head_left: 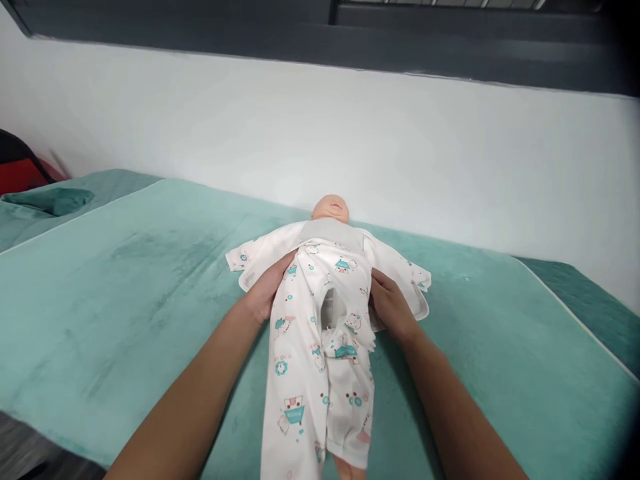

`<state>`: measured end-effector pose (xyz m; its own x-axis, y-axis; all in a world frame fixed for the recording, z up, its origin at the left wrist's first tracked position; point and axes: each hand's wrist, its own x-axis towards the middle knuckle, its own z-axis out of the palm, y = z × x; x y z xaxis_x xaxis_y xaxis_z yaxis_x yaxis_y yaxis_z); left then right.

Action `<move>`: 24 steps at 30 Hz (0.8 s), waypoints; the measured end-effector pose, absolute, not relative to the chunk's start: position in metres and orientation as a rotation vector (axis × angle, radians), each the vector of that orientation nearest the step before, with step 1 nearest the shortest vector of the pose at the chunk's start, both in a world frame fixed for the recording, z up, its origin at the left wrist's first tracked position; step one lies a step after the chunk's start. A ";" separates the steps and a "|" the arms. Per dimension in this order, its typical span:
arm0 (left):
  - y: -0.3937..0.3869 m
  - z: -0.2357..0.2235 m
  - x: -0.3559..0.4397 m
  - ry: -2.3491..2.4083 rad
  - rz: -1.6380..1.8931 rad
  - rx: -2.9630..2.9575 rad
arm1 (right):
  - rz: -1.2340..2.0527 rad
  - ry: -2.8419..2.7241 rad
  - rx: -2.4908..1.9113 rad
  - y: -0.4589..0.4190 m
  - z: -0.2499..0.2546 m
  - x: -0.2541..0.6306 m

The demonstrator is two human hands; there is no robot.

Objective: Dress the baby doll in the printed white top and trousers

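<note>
A baby doll (331, 208) lies on its back with its head toward the wall. It wears a white long-sleeved baby top (400, 267), spread out at both sides. White printed baby trousers (300, 360) with an open crotch cover its belly and legs. At the waist on the left side, my left hand (269, 288) is closed on the trousers, its fingertips hidden by cloth. On the opposite side my right hand (393, 303) grips the trousers' edge with curled fingers. A bare doll foot (349, 469) shows below the shorter-looking right trouser leg; the left leg's end is out of view.
A green padded mat (150, 287) lies under the doll. Behind it rises a white wall (320, 127) with a dark window frame (200, 30) above. A red and black object (23, 175) is at the far left, near a dark green cloth (55, 200).
</note>
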<state>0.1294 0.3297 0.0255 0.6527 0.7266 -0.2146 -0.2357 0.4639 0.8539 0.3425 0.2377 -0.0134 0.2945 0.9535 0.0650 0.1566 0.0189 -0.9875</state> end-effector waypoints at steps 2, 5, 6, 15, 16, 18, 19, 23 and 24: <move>0.328 0.025 0.131 0.599 0.668 0.883 | 0.888 -1.046 -1.402 0.239 -0.015 0.342; 0.326 0.025 0.133 0.560 0.692 0.853 | 0.912 -1.021 -1.337 0.242 -0.013 0.341; 0.325 0.025 0.133 0.556 0.695 0.849 | 0.928 -1.024 -1.318 0.242 -0.013 0.341; 0.324 0.023 0.136 0.644 0.705 0.881 | 0.987 -0.962 -1.338 0.240 -0.002 0.336; 0.323 0.023 0.136 0.670 0.726 0.889 | 0.925 -0.957 -1.380 0.239 0.001 0.335; 0.321 0.022 0.137 0.716 0.763 0.892 | 0.801 -0.959 -1.451 0.238 0.008 0.333; 0.321 0.022 0.138 0.738 0.774 0.884 | 0.765 -0.956 -1.473 0.238 0.010 0.333; 0.318 0.023 0.137 0.797 0.805 0.812 | 0.885 -0.941 -1.419 0.239 0.007 0.334; 0.318 0.024 0.137 0.807 0.814 0.799 | 0.936 -0.948 -1.382 0.240 0.004 0.334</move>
